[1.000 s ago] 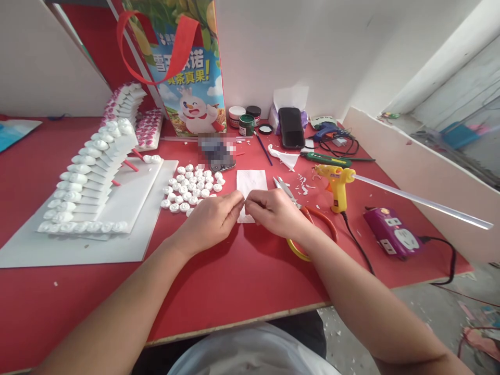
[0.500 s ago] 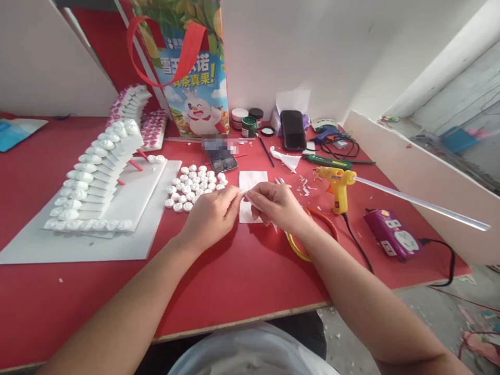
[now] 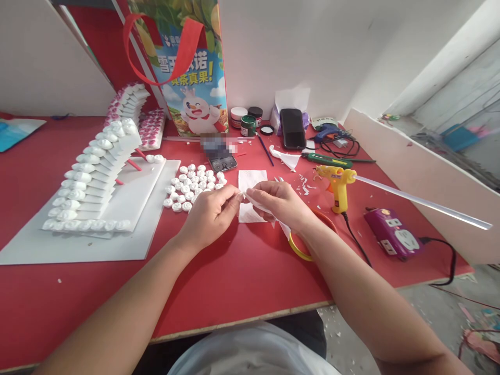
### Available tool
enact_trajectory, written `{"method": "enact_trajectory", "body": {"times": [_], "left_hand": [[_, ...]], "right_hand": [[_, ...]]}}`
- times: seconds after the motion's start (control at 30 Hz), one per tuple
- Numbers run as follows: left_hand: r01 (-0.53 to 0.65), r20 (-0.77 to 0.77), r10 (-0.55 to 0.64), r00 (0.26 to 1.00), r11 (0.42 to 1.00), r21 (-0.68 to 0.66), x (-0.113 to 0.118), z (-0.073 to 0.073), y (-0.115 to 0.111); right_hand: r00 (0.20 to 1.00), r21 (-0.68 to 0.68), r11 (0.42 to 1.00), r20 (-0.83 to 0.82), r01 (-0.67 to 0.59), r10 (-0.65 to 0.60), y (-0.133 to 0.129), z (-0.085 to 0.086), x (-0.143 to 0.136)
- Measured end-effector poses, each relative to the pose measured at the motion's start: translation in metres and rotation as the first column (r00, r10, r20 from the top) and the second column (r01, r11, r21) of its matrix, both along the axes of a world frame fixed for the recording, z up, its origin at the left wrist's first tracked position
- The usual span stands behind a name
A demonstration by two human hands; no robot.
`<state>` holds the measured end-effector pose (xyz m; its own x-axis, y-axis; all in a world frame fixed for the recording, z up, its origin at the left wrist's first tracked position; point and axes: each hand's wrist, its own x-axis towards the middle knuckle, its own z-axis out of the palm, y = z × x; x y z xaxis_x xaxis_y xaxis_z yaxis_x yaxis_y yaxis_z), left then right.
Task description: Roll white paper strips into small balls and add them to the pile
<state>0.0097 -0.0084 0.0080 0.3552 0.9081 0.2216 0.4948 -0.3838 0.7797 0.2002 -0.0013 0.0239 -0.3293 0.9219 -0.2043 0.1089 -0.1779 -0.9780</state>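
Note:
My left hand (image 3: 213,211) and my right hand (image 3: 279,200) meet over the middle of the table, each closed in a pinch. Between their fingertips is a thin, twisted end of a white tissue paper strip (image 3: 258,205), which runs back under my right palm. Below them lies a piece of white tissue (image 3: 252,178), partly covered by my fingers. Just left of my left hand sits a cluster of small rolled white paper rosettes (image 3: 193,183). A yellow and orange ring-like handle (image 3: 300,250) shows beneath my right wrist; the rest is hidden.
A curved white stepped model (image 3: 101,166) edged with rosettes stands on white boards at left. Behind are a gift bag (image 3: 195,78), paint jars (image 3: 248,125) and a phone (image 3: 292,129). A yellow glue gun (image 3: 339,187) and purple power socket (image 3: 394,234) are at right.
My right hand has turned slightly, and more of the white strip shows below it. Both hands stay pinched at nearly the same spot. The view has shifted a little.

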Motion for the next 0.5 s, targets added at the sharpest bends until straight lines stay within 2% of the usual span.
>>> {"method": "enact_trajectory", "body": {"times": [0.27, 0.4, 0.5], "left_hand": [[0.006, 0.022, -0.006, 1.0, 1.0, 0.011, 0.0019, -0.0017, -0.0008], [-0.004, -0.001, 0.004, 1.0, 1.0, 0.014, 0.0027, -0.0056, 0.0], [-0.029, -0.014, 0.03, 0.999, 0.999, 0.019, 0.0028, -0.0072, 0.0001]], "right_hand": [[0.999, 0.014, 0.999, 0.026, 0.03, -0.03, 0.0046, -0.0071, -0.0015], [0.981, 0.155, 0.986, 0.171, 0.062, -0.089, 0.0031, -0.0085, -0.0026], [0.968, 0.24, 0.967, 0.21, 0.086, -0.138, 0.0014, -0.0072, -0.0036]]}}
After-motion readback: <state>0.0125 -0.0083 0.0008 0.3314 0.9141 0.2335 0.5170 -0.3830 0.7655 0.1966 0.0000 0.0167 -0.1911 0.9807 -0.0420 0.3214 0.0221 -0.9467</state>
